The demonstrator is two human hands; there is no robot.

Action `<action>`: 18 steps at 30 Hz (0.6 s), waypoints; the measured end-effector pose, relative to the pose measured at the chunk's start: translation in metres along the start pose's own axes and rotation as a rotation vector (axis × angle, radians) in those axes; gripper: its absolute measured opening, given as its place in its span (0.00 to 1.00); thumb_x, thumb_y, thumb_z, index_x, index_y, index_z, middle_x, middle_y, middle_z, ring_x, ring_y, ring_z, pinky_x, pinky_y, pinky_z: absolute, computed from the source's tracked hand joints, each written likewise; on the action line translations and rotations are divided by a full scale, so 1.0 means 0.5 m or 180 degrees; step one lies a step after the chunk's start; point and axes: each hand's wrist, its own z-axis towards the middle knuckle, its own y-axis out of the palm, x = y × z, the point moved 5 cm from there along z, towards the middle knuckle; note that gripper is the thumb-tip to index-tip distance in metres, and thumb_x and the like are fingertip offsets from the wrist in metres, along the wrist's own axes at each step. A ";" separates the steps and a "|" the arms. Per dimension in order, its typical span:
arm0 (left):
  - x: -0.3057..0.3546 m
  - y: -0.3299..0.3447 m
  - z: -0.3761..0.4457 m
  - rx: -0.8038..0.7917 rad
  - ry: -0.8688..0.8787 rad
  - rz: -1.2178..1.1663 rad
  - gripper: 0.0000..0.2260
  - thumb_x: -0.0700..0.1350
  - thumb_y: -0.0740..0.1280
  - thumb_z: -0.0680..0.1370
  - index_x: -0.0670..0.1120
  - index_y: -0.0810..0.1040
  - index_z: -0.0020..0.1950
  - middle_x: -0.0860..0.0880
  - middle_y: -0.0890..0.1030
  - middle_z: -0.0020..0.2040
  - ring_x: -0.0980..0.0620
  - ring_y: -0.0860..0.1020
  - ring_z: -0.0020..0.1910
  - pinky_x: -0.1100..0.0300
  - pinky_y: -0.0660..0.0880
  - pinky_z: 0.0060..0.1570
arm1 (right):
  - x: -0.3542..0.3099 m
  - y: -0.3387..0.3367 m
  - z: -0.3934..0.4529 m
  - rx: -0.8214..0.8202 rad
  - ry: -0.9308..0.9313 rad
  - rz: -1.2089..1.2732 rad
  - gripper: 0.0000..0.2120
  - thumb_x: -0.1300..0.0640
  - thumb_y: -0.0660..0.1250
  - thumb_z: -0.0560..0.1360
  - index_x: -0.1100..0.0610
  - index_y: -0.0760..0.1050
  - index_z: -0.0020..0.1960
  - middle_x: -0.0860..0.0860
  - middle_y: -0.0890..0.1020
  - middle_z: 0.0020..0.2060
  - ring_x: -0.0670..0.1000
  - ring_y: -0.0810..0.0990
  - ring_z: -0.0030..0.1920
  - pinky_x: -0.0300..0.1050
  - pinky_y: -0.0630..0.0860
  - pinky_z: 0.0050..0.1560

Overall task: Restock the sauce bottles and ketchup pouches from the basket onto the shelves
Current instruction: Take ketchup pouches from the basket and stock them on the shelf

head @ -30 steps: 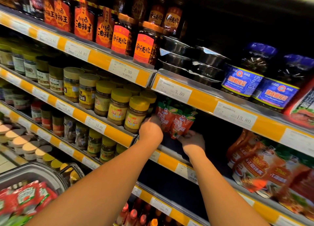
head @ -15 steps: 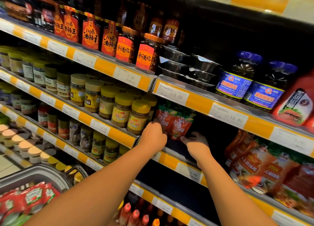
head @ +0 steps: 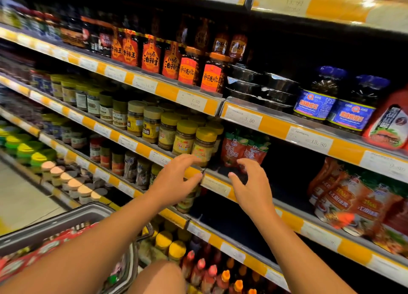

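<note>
Both hands have drawn back from the shelf recess since the earlier frames and now hang in front of its yellow edge strip. Left hand point(head: 176, 178): fingers spread and loosely bent, holding nothing, in front of the yellow-lidded glass jars point(head: 204, 145). Right hand point(head: 254, 187): fingers spread and curved, holding nothing, just short of the red ketchup pouches with green tops point(head: 242, 150). These pouches stand upright at the left end of the dark middle shelf point(head: 287, 192), beside the jars. Grey plastic basket point(head: 66, 223) sits at lower left under the left forearm, with more red pouches point(head: 33, 256) lying in it. Red-capped sauce bottles point(head: 198, 269) stand on the lowest shelf.
</note>
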 end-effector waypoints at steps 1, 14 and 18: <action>-0.012 -0.021 -0.023 0.0021 -0.0058 0.0043 0.20 0.56 0.66 0.82 0.58 0.72 0.74 0.61 0.73 0.71 0.60 0.69 0.71 0.54 0.71 0.70 | -0.027 0.016 -0.009 -0.0064 -0.0124 0.0032 0.21 0.46 0.69 0.80 0.49 0.73 0.71 0.45 0.75 0.68 0.48 0.72 0.68 0.51 0.71 0.70; -0.337 -0.249 -0.354 0.0546 -0.1408 0.0459 0.18 0.50 0.69 0.81 0.55 0.75 0.72 0.55 0.78 0.68 0.53 0.75 0.67 0.54 0.73 0.64 | -0.291 0.374 -0.200 -0.1389 -0.0462 0.0496 0.26 0.42 0.64 0.82 0.49 0.66 0.77 0.44 0.68 0.74 0.48 0.66 0.74 0.49 0.67 0.74; -0.438 -0.286 -0.456 0.0685 -0.1857 0.0487 0.16 0.49 0.69 0.82 0.51 0.77 0.70 0.52 0.79 0.67 0.50 0.76 0.65 0.53 0.73 0.61 | -0.337 0.494 -0.256 -0.1812 -0.0411 0.0651 0.27 0.42 0.65 0.82 0.49 0.66 0.78 0.46 0.69 0.74 0.49 0.67 0.74 0.48 0.67 0.73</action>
